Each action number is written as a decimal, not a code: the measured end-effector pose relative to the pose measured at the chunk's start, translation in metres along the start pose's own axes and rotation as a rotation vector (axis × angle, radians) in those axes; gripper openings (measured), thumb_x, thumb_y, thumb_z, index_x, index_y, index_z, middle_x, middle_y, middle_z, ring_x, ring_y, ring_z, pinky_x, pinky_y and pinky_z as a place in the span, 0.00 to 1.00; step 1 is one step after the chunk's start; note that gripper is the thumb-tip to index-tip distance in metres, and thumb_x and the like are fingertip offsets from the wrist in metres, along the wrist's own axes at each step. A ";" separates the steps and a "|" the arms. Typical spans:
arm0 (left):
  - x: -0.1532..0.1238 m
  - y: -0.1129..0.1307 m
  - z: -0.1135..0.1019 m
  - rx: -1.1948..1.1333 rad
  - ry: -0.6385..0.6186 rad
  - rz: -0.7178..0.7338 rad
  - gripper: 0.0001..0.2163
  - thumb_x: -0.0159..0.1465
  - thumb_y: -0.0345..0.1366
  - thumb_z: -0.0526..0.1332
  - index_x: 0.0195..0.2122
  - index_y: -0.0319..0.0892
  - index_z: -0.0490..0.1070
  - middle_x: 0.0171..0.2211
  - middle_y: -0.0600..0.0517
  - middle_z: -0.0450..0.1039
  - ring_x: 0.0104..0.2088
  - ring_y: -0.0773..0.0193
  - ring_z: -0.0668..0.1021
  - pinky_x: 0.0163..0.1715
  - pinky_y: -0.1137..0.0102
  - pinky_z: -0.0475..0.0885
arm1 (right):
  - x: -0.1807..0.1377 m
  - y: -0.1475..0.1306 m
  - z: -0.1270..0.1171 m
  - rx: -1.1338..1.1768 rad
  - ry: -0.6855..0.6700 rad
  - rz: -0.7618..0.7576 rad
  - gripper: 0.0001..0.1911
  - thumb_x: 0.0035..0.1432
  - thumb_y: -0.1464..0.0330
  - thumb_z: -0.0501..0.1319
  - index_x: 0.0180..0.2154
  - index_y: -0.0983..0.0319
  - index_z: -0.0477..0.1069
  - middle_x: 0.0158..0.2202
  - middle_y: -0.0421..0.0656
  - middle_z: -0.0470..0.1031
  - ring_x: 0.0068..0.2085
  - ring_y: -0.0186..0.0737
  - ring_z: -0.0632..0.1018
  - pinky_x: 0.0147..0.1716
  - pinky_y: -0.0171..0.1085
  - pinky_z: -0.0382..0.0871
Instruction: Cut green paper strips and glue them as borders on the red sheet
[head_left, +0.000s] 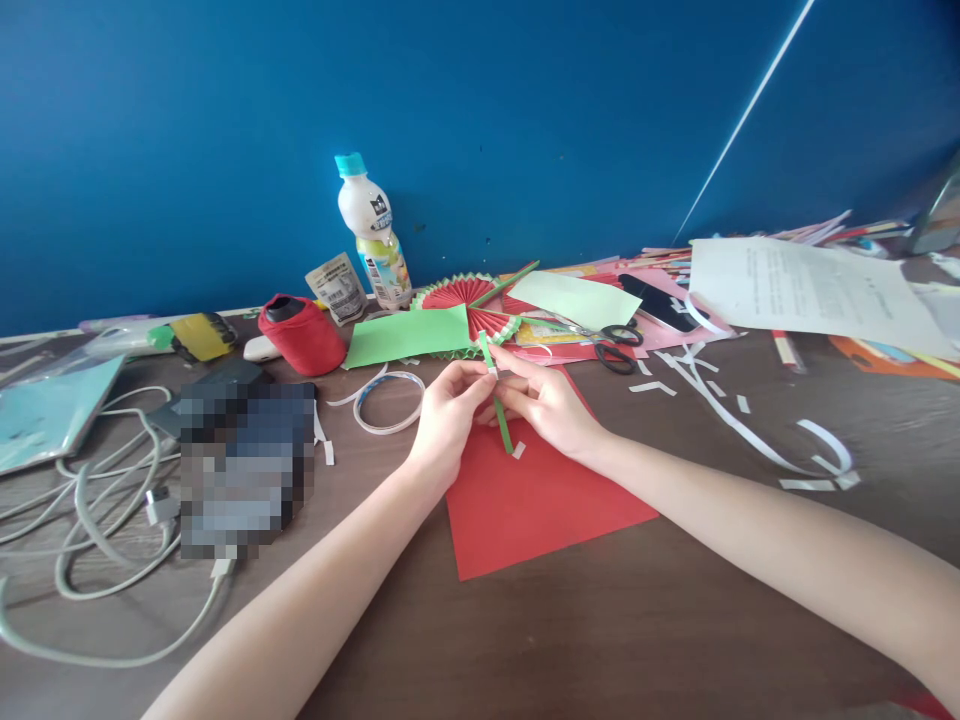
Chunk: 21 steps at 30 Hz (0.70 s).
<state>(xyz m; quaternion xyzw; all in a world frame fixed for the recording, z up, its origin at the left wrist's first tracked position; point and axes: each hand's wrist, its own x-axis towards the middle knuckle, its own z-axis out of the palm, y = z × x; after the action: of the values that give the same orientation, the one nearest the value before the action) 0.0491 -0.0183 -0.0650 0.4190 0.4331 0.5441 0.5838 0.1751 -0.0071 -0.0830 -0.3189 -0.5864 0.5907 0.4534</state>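
Both hands meet over a red sheet of paper (pixel 544 505) on the table. A narrow green paper strip (pixel 503 424) is pinched between them, tilted, with a small whitish patch near its upper part. My left hand (pixel 448 408) is closed on the strip from the left, thumb on top. My right hand (pixel 551 408) grips it from the right, its fingers partly hidden behind the strip. A small white scrap (pixel 518 451) lies on the red sheet beside the strip's lower end. Just left of my left hand is a roll of white tape (pixel 388 428).
Behind the hands lie a red-and-green folded paper fan (pixel 457 292), a green paper sheet (pixel 409 336) and black-handled scissors (pixel 618 350). A bottle (pixel 375 235) stands against the blue wall. White tape scraps (pixel 739 425) are at right; a white cable (pixel 112 590) and blurred phone (pixel 247 470) at left.
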 end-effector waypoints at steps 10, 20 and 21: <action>0.000 -0.001 -0.001 0.054 0.001 0.054 0.05 0.51 0.34 0.63 0.28 0.40 0.69 0.23 0.57 0.68 0.24 0.72 0.70 0.27 0.75 0.65 | -0.001 -0.002 0.001 -0.018 0.169 0.021 0.20 0.53 0.69 0.57 0.49 0.60 0.70 0.39 0.42 0.78 0.38 0.42 0.79 0.43 0.47 0.73; 0.000 -0.001 -0.002 0.305 0.028 0.165 0.02 0.53 0.32 0.62 0.28 0.40 0.71 0.28 0.54 0.72 0.32 0.67 0.73 0.36 0.72 0.65 | -0.003 -0.006 -0.001 -0.266 0.305 -0.113 0.11 0.52 0.64 0.61 0.38 0.59 0.74 0.39 0.42 0.78 0.42 0.41 0.76 0.43 0.42 0.70; -0.001 -0.001 -0.002 0.329 0.026 0.177 0.02 0.53 0.32 0.61 0.28 0.40 0.71 0.28 0.54 0.72 0.33 0.67 0.73 0.37 0.72 0.65 | -0.002 -0.006 -0.001 -0.264 0.303 -0.116 0.10 0.52 0.64 0.61 0.37 0.60 0.74 0.39 0.42 0.78 0.41 0.41 0.77 0.42 0.42 0.70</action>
<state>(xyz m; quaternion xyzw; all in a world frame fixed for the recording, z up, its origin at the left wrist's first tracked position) 0.0473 -0.0188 -0.0667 0.5383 0.4850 0.5207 0.4515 0.1778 -0.0095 -0.0780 -0.4265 -0.6011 0.4269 0.5239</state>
